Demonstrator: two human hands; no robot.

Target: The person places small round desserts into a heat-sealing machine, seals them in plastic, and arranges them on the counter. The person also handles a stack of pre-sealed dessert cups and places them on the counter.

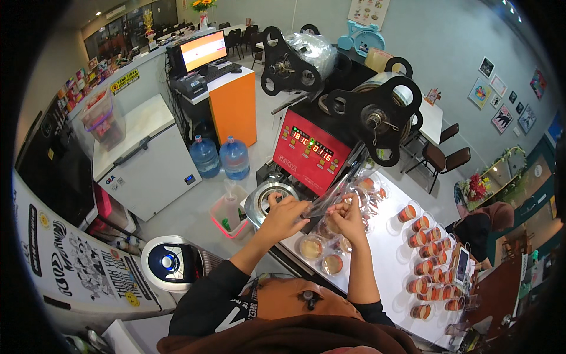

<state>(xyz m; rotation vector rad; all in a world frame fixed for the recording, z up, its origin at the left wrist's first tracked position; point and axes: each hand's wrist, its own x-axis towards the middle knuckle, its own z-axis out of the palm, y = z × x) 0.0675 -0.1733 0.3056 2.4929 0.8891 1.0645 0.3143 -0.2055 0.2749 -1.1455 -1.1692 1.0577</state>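
Observation:
A cup sealing machine (309,148) with a red panel stands in front of me, its round metal cup holder (272,197) at the lower left. Over the edge of that holder is my left hand (285,217), thumb and fingers apart. Clear plastic film (321,205) stretches between my hands, close to the machine's front. My right hand (348,221) pinches the film with its fingertips, above a cluster of lidded cups. Among these, a cup with pale contents (311,248) and another cup (332,264) sit nearest me. My right hand hides part of the cluster.
Several red-and-cream filled cups (433,249) stand in rows on the white table (377,283). Left of the machine are a pink bin (227,215), blue water jugs (234,158) and a chest freezer (147,156). A person (486,227) is beyond the table's right side.

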